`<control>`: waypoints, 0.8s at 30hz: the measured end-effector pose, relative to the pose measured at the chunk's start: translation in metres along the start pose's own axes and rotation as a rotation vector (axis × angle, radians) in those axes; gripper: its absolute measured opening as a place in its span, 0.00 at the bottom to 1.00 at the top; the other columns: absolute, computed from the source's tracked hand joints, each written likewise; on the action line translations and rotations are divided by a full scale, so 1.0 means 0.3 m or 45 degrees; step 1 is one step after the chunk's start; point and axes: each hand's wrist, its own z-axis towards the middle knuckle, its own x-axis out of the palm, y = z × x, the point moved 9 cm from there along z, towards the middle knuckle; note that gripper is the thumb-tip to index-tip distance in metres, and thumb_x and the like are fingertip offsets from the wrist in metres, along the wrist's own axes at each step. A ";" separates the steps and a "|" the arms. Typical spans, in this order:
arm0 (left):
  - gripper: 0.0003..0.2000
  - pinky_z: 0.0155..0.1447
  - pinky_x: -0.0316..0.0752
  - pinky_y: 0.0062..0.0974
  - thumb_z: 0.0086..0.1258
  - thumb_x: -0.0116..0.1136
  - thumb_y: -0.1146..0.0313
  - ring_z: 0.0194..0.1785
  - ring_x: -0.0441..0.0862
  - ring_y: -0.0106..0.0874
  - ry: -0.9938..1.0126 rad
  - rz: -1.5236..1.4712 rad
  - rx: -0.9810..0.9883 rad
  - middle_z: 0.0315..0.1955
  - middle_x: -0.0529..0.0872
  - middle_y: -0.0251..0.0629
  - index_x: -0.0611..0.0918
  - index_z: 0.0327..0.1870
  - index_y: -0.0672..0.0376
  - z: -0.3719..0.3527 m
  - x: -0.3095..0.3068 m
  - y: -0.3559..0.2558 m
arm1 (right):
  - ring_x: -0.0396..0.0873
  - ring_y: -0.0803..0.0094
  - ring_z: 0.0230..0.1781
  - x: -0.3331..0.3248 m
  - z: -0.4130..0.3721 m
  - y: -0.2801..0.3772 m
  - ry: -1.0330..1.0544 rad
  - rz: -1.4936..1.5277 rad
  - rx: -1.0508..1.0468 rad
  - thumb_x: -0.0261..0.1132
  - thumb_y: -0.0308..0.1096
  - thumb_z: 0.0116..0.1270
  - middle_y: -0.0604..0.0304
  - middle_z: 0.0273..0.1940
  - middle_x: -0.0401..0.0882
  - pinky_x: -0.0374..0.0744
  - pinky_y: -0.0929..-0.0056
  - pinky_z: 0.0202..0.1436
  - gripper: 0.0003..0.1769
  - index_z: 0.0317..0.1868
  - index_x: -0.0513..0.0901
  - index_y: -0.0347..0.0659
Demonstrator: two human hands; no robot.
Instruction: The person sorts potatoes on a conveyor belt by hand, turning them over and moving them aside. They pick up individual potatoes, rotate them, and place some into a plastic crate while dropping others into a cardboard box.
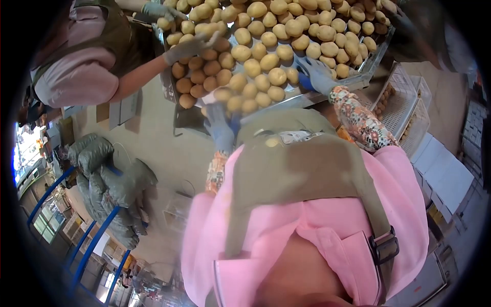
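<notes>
Many potatoes (252, 68) lie on a metal sorting table (327, 91) at the top of the view. My left hand (220, 128), in a pale glove, is at the table's near left edge beside the closest potatoes. It is slightly blurred; its fingers look stretched out and apart, and I see nothing held in it. On the near right part of the table rests my right hand (318, 77), also gloved. Its fingers are spread toward the potatoes, with a blue patch at the glove's thumb side. Flowered sleeve covers reach both wrists.
At left, a co-worker's gloved hand (192, 48) reaches over browner potatoes (204, 77). Another person's hand (401, 19) is at the far right corner. Plastic crates (396, 97) stand right of the table. Filled sacks (110, 179) and blue rails (94, 245) are at lower left.
</notes>
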 end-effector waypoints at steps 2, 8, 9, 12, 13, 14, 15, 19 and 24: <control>0.34 0.75 0.45 0.53 0.67 0.53 0.45 0.76 0.48 0.53 -0.023 0.003 -0.093 0.73 0.58 0.48 0.64 0.72 0.52 -0.065 0.034 0.079 | 0.76 0.52 0.57 0.051 -0.078 0.030 0.140 -0.125 -0.041 0.57 0.40 0.66 0.51 0.55 0.78 0.71 0.55 0.62 0.20 0.59 0.77 0.55; 0.35 0.73 0.49 0.55 0.69 0.53 0.47 0.74 0.53 0.57 -0.481 0.136 0.005 0.72 0.59 0.55 0.63 0.72 0.59 0.016 -0.082 0.099 | 0.78 0.54 0.55 0.279 -0.039 0.253 0.781 0.351 -0.014 0.53 0.44 0.68 0.49 0.49 0.81 0.71 0.55 0.61 0.17 0.51 0.84 0.59; 0.34 0.73 0.51 0.54 0.69 0.53 0.47 0.73 0.55 0.57 -0.485 0.077 0.002 0.70 0.61 0.55 0.65 0.70 0.59 0.094 -0.099 0.082 | 0.79 0.56 0.53 0.261 -0.014 0.317 0.767 0.266 -0.133 0.54 0.45 0.67 0.48 0.47 0.82 0.73 0.58 0.59 0.16 0.51 0.84 0.58; 0.35 0.73 0.55 0.52 0.66 0.55 0.46 0.72 0.59 0.58 -0.416 -0.079 0.094 0.69 0.63 0.55 0.65 0.71 0.53 0.266 -0.182 -0.092 | 0.80 0.60 0.48 0.396 -0.065 0.565 1.297 1.490 -0.230 0.59 0.52 0.64 0.50 0.46 0.82 0.74 0.62 0.54 0.22 0.53 0.80 0.52; 0.34 0.71 0.59 0.53 0.68 0.53 0.44 0.72 0.58 0.58 -0.367 -0.135 0.094 0.69 0.62 0.58 0.64 0.72 0.51 0.294 -0.164 -0.118 | 0.80 0.61 0.46 0.359 -0.054 0.617 1.174 1.338 -0.264 0.57 0.48 0.68 0.53 0.45 0.83 0.74 0.63 0.53 0.20 0.53 0.79 0.47; 0.36 0.73 0.54 0.55 0.67 0.51 0.42 0.74 0.52 0.60 -0.239 -0.132 0.041 0.71 0.60 0.55 0.61 0.74 0.48 0.305 -0.143 -0.139 | 0.79 0.62 0.44 0.232 -0.031 0.645 0.994 1.265 -0.108 0.55 0.42 0.70 0.54 0.46 0.82 0.75 0.66 0.50 0.17 0.54 0.79 0.46; 0.38 0.74 0.48 0.57 0.67 0.50 0.39 0.75 0.46 0.62 -0.108 -0.133 -0.006 0.73 0.57 0.51 0.58 0.76 0.45 0.312 -0.117 -0.159 | 0.79 0.62 0.44 0.243 0.004 0.646 0.987 1.254 -0.103 0.55 0.42 0.70 0.54 0.46 0.82 0.75 0.66 0.50 0.17 0.54 0.79 0.46; 0.41 0.72 0.50 0.61 0.66 0.49 0.36 0.77 0.41 0.60 0.103 0.080 -0.090 0.78 0.47 0.40 0.52 0.77 0.39 0.216 0.039 -0.036 | 0.79 0.70 0.40 0.094 0.083 0.485 0.808 1.363 -0.033 0.54 0.44 0.71 0.56 0.45 0.83 0.76 0.66 0.45 0.19 0.56 0.80 0.46; 0.39 0.74 0.45 0.55 0.69 0.48 0.40 0.76 0.45 0.58 -0.100 0.055 -0.023 0.76 0.53 0.43 0.55 0.76 0.51 0.032 0.048 0.047 | 0.82 0.58 0.47 0.037 0.124 0.104 0.443 0.619 0.116 0.54 0.43 0.70 0.52 0.46 0.83 0.77 0.62 0.49 0.20 0.58 0.79 0.46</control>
